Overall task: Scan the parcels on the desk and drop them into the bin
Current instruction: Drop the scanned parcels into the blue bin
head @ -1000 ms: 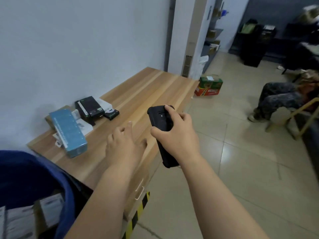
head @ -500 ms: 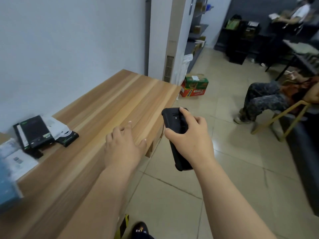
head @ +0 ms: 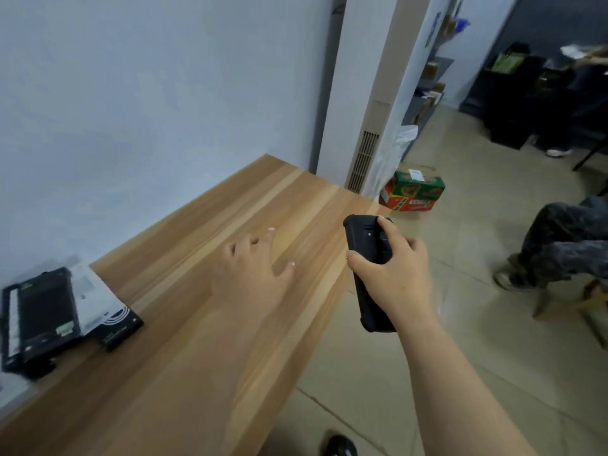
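Tabletop: the wooden tabletop [head: 204, 324] runs from the lower left up to the white wall, its far end near a white pillar with a vent grille.
Floor: pale tiles to the right of the tabletop, with a green and red carton [head: 413, 191] standing at the foot of the pillar.
Seated person: legs in dark patterned trousers [head: 566, 241] show at the right edge, on a wooden chair.
Parcels: the black boxes [head: 42, 315] lie at the left edge of the tabletop, close to the wall; a white parcel [head: 86, 292] rests against them and a small black box with white rings [head: 118, 325] lies just beside it, nearest the hands.
Left hand: the left hand [head: 251, 274] hovers over the middle of the tabletop, palm down, fingers spread and straight, its grip apart and holding nothing, well apart from the parcels.
Right hand: the right hand [head: 394, 274] is beyond the tabletop's edge, over the floor, its grip clamped on the scanner, forefinger lying along the top.
Scanner: the black handheld scanner [head: 363, 241] stands nearly upright in the right hand, head pointing away.
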